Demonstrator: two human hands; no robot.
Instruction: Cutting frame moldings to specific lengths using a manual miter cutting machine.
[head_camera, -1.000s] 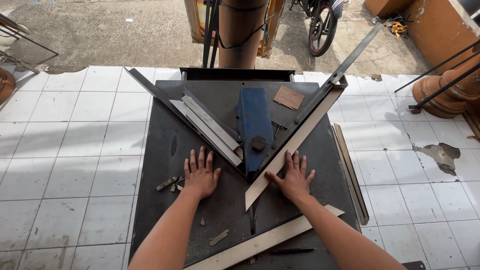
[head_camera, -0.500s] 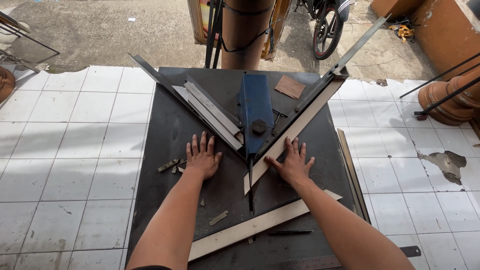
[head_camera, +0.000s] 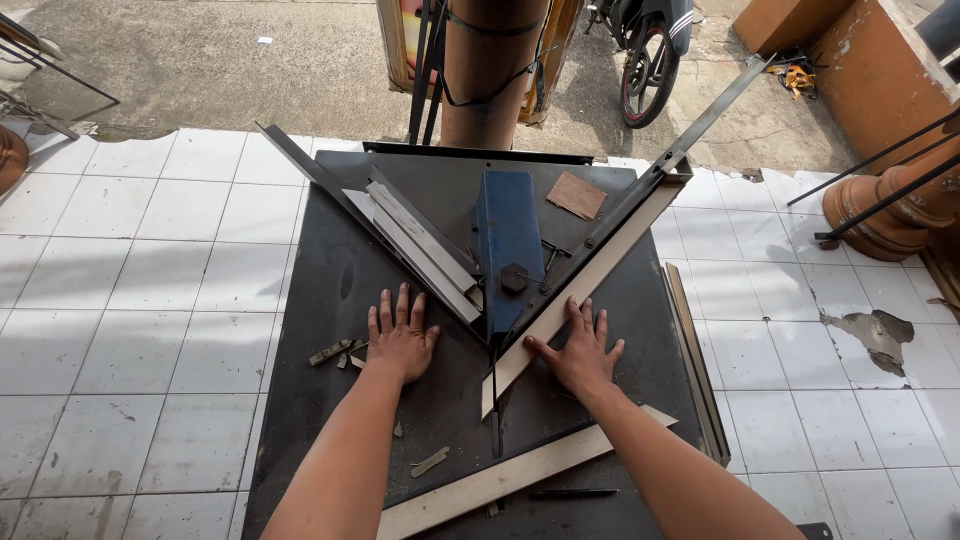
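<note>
Left hand (head_camera: 400, 338), right hand (head_camera: 582, 352) stay flat, fingers spread, on table (head_camera: 320, 300); right apparently touching moulding strip (head_camera: 580, 290).

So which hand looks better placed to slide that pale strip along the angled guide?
Probably the right hand: its fingers already lie against the pale wooden strip by the blue cutter. The left hand rests flat on the dark table, apart from the strip.

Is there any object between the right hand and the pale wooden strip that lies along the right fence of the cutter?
Nothing visible stands between them. The right hand lies flat on the dark board, and its thumb and fingertips appear to touch the lower edge of the pale wooden strip. The left hand rests apart, left of the blue cutter block.
</note>
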